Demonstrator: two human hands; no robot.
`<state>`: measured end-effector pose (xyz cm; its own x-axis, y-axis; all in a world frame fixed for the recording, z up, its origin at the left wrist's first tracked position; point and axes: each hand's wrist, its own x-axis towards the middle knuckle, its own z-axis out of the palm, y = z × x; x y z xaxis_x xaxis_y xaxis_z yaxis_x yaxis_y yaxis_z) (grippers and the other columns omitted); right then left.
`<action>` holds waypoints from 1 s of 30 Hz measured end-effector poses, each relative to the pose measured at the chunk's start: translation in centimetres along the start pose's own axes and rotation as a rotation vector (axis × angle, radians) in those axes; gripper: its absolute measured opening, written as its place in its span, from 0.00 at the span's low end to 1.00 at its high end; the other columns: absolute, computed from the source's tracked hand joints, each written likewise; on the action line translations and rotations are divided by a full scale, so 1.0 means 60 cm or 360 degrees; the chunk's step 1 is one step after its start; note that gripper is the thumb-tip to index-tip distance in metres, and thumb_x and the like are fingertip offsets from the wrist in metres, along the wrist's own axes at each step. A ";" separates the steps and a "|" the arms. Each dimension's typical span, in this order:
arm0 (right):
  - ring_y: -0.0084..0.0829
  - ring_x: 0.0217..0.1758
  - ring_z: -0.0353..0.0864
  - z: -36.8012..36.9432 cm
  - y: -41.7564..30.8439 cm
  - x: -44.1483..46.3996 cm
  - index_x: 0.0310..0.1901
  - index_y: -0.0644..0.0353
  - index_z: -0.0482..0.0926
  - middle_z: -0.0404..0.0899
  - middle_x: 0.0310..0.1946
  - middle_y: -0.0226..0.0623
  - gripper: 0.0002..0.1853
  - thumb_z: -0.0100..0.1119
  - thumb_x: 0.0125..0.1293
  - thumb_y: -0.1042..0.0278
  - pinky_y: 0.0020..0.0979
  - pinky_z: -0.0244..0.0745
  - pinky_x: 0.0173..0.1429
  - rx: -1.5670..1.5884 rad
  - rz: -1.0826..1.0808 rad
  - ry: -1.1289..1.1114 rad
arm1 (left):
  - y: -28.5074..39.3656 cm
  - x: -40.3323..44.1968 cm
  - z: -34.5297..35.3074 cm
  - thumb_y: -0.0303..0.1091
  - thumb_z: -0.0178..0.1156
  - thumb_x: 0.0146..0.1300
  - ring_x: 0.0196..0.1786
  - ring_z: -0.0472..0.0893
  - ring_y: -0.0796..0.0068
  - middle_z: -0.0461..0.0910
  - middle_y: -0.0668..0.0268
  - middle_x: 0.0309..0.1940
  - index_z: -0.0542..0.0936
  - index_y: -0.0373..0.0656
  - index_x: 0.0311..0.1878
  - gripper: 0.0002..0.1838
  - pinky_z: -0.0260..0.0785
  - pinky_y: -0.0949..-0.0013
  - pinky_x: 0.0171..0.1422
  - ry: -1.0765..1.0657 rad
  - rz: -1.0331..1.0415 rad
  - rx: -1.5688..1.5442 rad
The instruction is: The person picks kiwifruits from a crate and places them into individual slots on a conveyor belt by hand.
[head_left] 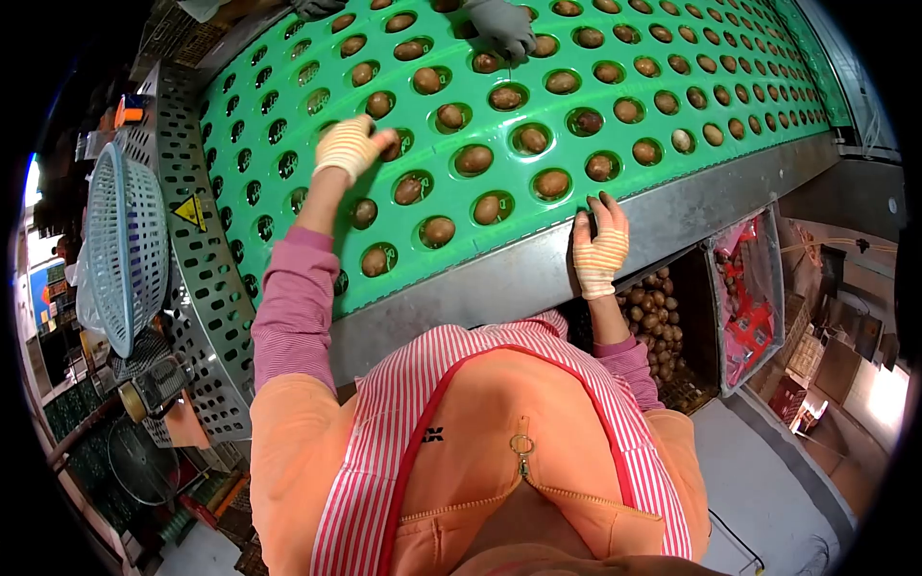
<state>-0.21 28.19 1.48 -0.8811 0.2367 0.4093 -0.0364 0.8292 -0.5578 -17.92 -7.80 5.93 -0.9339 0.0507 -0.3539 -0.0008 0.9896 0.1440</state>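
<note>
My left hand [350,149], in a striped fingerless glove, reaches over the green belt [427,200]. Its fingers curl down at a brown egg [391,147] beside one of the oval pockets; the hold is partly hidden. More brown eggs lie singly in the pockets around it, such as the egg [411,188] just nearer to me. My right hand [601,250], gloved alike, rests on the metal rail [519,272] at the near side of the belt. Its fingers are stretched out with nothing in them, close below an egg [601,167].
Another person's grey-gloved hand [501,29] is over the far side of the belt. At left stand a perforated metal guard [206,326] and a pale blue basket [127,250]. Below the rail at right are a crate of eggs [655,322] and a container with red items [744,298].
</note>
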 end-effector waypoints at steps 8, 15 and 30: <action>0.50 0.53 0.76 -0.002 -0.007 0.007 0.48 0.61 0.80 0.77 0.53 0.48 0.15 0.63 0.58 0.75 0.45 0.72 0.57 -0.0009 -0.0014 0.0030 | 0.005 0.034 0.000 0.51 0.62 0.61 0.57 0.77 0.51 0.77 0.52 0.57 0.78 0.42 0.58 0.27 0.70 0.57 0.61 0.0094 0.0283 -0.0320; 0.50 0.51 0.77 -0.001 -0.006 0.008 0.48 0.60 0.80 0.78 0.51 0.48 0.15 0.64 0.57 0.75 0.45 0.72 0.56 -0.0025 -0.0022 0.0055 | -0.005 0.099 0.054 0.34 0.59 0.61 0.58 0.74 0.52 0.77 0.59 0.54 0.76 0.51 0.57 0.19 0.69 0.54 0.62 0.0446 0.0398 0.0322; 0.48 0.51 0.78 -0.004 0.000 0.009 0.46 0.60 0.81 0.80 0.49 0.46 0.15 0.65 0.55 0.76 0.45 0.73 0.57 0.0025 -0.0003 0.0075 | 0.099 0.160 0.010 0.39 0.61 0.64 0.51 0.78 0.54 0.80 0.61 0.47 0.78 0.52 0.49 0.11 0.74 0.54 0.51 0.0417 0.0594 0.0569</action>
<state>-0.56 28.43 1.89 -0.8579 0.2589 0.4438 -0.0460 0.8216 -0.5682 -26.65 -1.34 2.85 -0.9052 0.4149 -0.0917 0.4238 0.8975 -0.1219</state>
